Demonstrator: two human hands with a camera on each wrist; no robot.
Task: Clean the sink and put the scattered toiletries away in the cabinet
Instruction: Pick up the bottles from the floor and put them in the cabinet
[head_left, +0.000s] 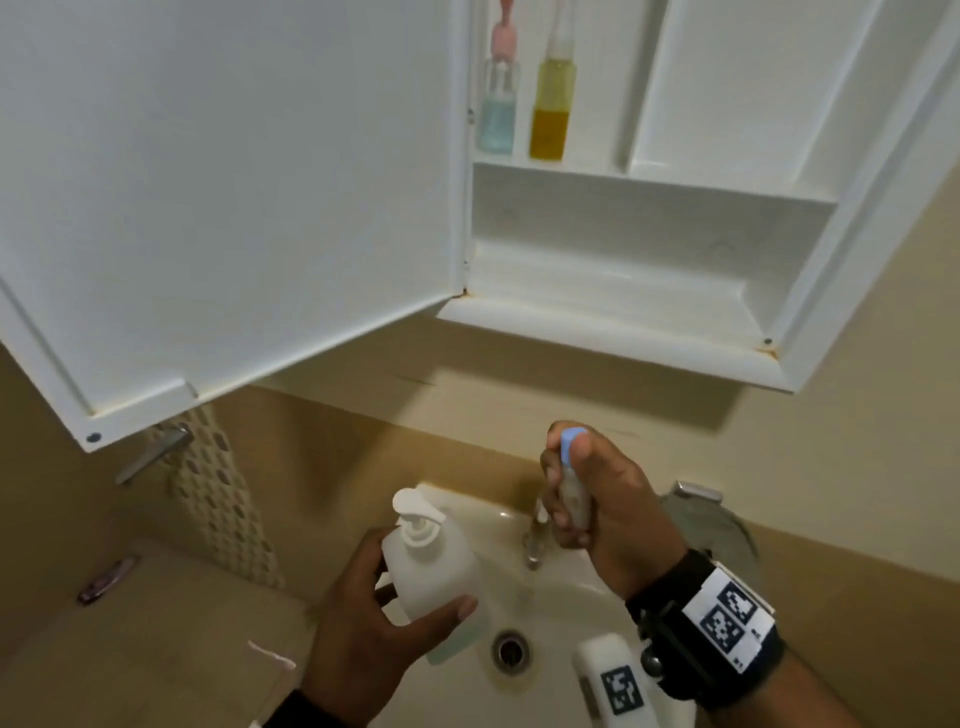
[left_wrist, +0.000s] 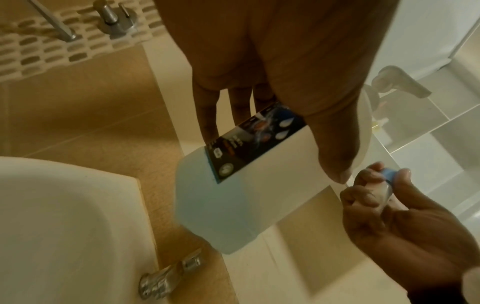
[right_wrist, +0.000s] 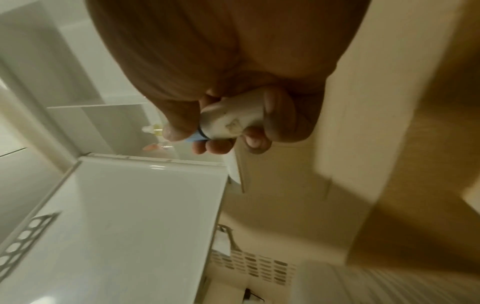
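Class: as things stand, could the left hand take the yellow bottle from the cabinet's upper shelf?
Probably not yet: the left hand already grips the pump bottle. The cabinet door is open, so the yellow bottle itself is unobstructed.

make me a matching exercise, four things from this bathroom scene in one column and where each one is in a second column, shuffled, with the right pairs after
Things:
1. pump bottle
2. small blue-capped bottle
3. yellow bottle
4. drain

Places:
A. on the upper shelf of the open cabinet
B. held in the left hand
C. in the bottom of the sink
D. gripped in the right hand

Pairs: 1-B, 2-D, 3-A, 4-C
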